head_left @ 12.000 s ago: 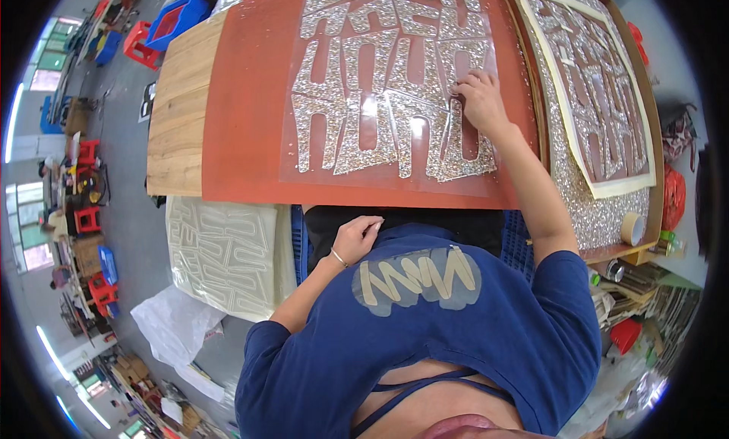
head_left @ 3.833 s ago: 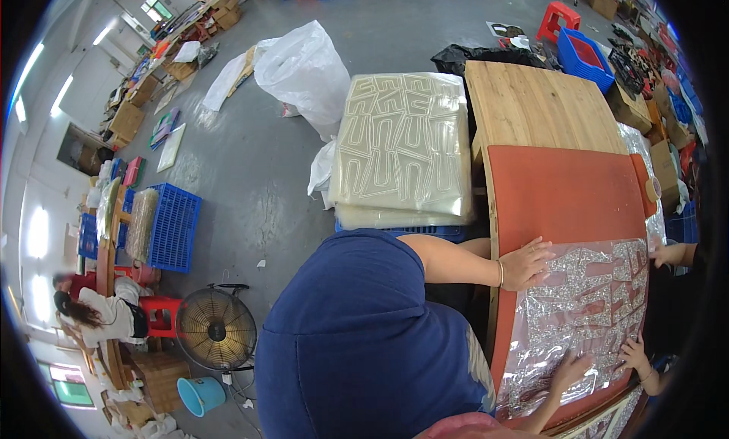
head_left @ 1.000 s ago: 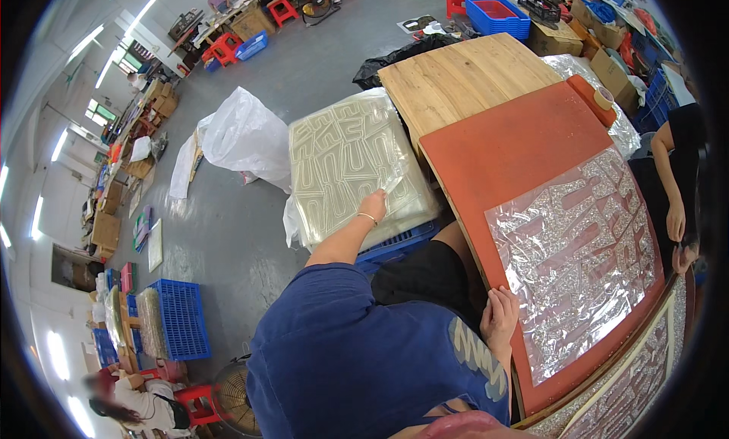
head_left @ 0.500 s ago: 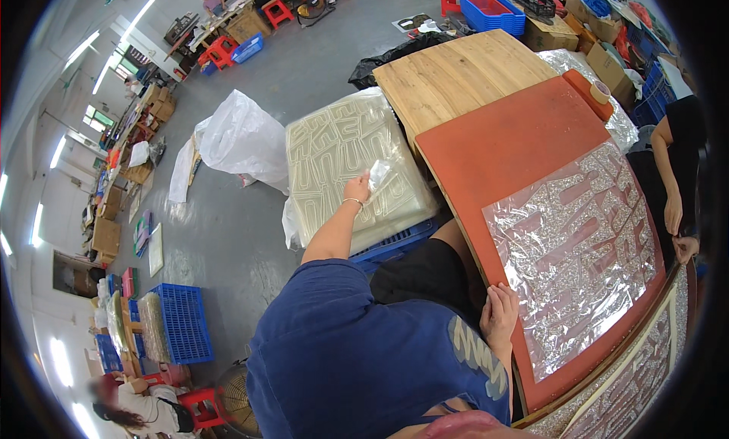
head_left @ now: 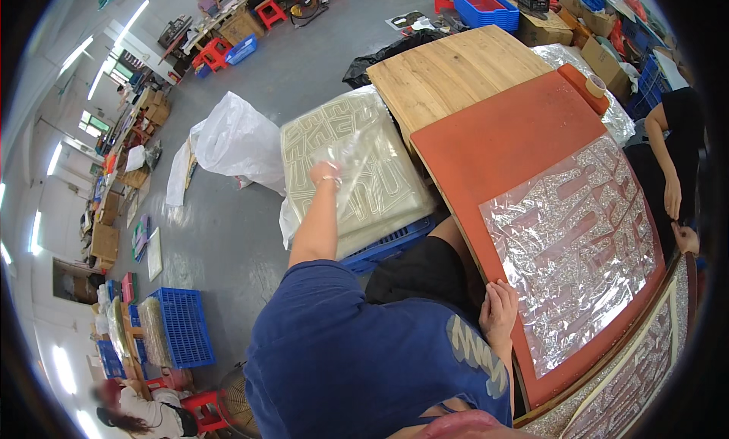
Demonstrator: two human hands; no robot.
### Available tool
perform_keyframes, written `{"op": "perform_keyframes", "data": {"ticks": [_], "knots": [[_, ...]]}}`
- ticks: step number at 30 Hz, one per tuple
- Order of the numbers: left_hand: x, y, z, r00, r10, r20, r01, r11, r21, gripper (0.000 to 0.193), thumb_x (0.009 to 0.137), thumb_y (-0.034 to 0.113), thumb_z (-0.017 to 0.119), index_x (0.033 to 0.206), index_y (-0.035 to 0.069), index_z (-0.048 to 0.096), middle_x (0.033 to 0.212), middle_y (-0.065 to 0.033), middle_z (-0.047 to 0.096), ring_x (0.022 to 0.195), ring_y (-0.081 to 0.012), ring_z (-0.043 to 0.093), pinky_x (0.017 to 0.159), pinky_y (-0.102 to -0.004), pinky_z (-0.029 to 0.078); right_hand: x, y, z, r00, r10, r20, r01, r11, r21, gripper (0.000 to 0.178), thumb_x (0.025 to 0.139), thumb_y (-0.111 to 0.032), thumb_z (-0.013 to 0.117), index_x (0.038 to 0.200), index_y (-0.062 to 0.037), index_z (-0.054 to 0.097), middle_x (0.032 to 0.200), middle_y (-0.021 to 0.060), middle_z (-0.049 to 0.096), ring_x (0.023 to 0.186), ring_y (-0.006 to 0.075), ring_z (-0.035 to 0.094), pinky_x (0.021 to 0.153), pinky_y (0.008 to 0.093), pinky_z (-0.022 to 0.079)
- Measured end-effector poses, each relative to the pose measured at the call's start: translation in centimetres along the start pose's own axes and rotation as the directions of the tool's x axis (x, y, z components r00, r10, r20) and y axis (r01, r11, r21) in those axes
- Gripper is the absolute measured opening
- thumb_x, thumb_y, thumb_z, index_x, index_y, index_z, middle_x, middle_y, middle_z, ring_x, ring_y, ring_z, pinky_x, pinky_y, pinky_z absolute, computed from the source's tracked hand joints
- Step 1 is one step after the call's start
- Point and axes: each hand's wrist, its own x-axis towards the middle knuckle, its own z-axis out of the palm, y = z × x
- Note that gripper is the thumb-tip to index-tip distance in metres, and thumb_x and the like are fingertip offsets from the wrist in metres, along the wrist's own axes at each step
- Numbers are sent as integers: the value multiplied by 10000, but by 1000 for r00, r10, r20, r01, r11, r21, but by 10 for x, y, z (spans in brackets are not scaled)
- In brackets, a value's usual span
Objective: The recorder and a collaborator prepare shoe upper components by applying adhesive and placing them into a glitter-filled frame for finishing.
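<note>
Left hand [head_left: 325,173]: closed on a clear film [head_left: 355,147], which I see partly raised over the stack [head_left: 395,216]. Stack: on a blue crate [head_left: 391,246], beside the worktop [head_left: 456,69]. Right hand [head_left: 499,311]: fingers slightly bent at the red mat [head_left: 509,139]'s near edge; whether gripping, I cannot tell. Glitter sheet [head_left: 577,249]: flat on the mat.

Mat [head_left: 505,151]: matt, smooth. On mat: film [head_left: 522,276], clear glossy plastic; pieces [head_left: 604,215], rough glitter. Beyond mat: board [head_left: 463,69], grained wood. Left of mat: stack [head_left: 383,185], shiny plastic sheets; farther left, bag [head_left: 237,144], thin crinkled plastic.
</note>
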Motion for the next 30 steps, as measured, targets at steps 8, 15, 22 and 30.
{"op": "perform_keyframes", "data": {"ticks": [8, 15, 22, 30], "knots": [[6, 116, -200, 593, 94, -800, -501, 820, -275, 252, 933, 256, 514, 916, 54, 663, 788, -146, 673, 696, -343, 635, 627, -425, 487, 0, 1, -2, 1000, -12, -14, 12, 1000, -5, 230, 762, 31, 615, 988, -7, 625, 989, 120, 621, 1003, 314, 585, 885, 441, 449], [-194, 232, -238, 701, 445, -557, -709, 348, -614, 219, 967, 182, 533, 958, 4, 660, 835, -63, 688, 745, -90, 624, 678, -244, 493, -4, -1, -3, 999, -18, -50, 17, 1000, -15, 217, 772, 29, 606, 986, -2, 624, 1005, 129, 625, 998, 324, 585, 875, 437, 450], [-325, 233, -147, 720, 643, -261, -214, -152, -965, 203, 998, 154, 458, 1027, -17, 564, 989, -91, 653, 860, -105, 600, 799, -245, 488, -17, -5, -12, 967, 220, -130, -155, 910, 385, 202, 851, 6, 543, 1040, 14, 614, 1026, 174, 621, 1024, 312, 582, 902, 389, 438], [-376, 216, -110, 459, 887, 53, 182, -36, -983, 205, 1008, 172, 425, 1068, 1, 520, 1067, -55, 566, 946, -97, 545, 844, -250, 448, -9, 13, 0, 851, 526, 2, -347, 559, 753, 507, 982, -326, 415, 1362, 10, 405, 1327, 168, 486, 1156, 273, 511, 1005, 376, 374]]}}
